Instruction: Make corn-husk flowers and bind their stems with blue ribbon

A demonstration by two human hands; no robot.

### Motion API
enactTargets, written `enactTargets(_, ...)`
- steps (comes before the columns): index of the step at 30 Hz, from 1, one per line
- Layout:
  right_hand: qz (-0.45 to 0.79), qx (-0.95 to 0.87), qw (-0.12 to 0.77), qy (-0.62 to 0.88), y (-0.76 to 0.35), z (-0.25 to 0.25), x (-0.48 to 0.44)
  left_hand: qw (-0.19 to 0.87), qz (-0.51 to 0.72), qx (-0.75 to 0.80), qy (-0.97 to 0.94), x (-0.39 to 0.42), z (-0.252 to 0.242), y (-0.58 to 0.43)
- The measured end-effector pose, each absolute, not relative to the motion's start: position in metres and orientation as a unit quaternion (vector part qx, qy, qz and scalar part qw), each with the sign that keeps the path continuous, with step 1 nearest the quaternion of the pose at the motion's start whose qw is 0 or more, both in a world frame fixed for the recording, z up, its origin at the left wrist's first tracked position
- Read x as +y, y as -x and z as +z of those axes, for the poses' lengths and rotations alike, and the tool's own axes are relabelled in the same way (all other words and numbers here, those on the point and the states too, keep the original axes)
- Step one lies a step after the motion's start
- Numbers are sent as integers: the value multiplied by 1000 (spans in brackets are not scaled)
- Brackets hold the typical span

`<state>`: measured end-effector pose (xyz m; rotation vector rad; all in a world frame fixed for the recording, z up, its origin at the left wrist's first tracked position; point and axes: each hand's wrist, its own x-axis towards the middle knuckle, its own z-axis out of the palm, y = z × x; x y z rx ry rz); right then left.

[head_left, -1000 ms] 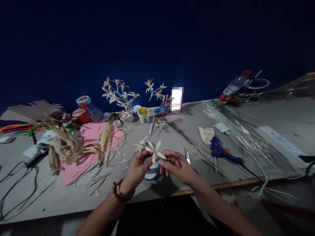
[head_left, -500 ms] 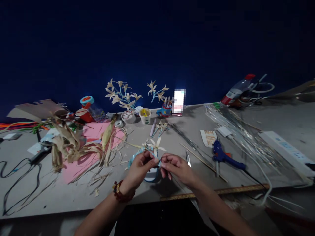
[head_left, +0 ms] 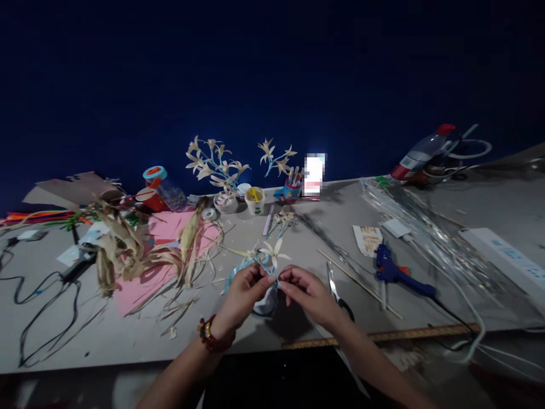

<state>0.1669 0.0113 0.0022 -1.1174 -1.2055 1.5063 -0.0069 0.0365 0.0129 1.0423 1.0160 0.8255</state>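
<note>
Between my two hands is a corn-husk flower (head_left: 275, 252) with pale pointed petals on a light-blue wrapped stem. My left hand (head_left: 250, 288), a beaded bracelet at its wrist, pinches the stem from the left. From the right, the thumb and fingers of my right hand (head_left: 303, 289) close on the same stem, just below the bloom. A roll of light-blue tape (head_left: 232, 277) lies under and behind my left hand, partly hidden. Below the fingers a round white and blue object (head_left: 266, 304) shows in part. Scissors (head_left: 335, 287) lie right of my right hand.
Finished flower sprays (head_left: 213, 162) stand at the back in a small cup (head_left: 225, 203). Dried husks (head_left: 121, 244) and pink paper (head_left: 140, 287) cover the left side. On the right are a blue glue gun (head_left: 402, 275), wires (head_left: 327, 241), a bottle (head_left: 421, 153) and a ruler (head_left: 383, 335).
The view has shifted slightly, so the table things appear a little further right and more of the scissors shows. Both hands keep their pinch on the flower stem.
</note>
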Motion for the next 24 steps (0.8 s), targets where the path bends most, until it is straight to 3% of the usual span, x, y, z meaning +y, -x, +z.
enactTargets(10,633,-505,406,424,-158,-9,13,659,383,465,-449,34,3,11)
enactTargets(16,494,-586,402,501,-169,-10,8,649,404,466,-445,34,-5,21)
enactTargets(24,315,-637,343,614,-222,-21,-6,625,519,482,-327,44,-10,58)
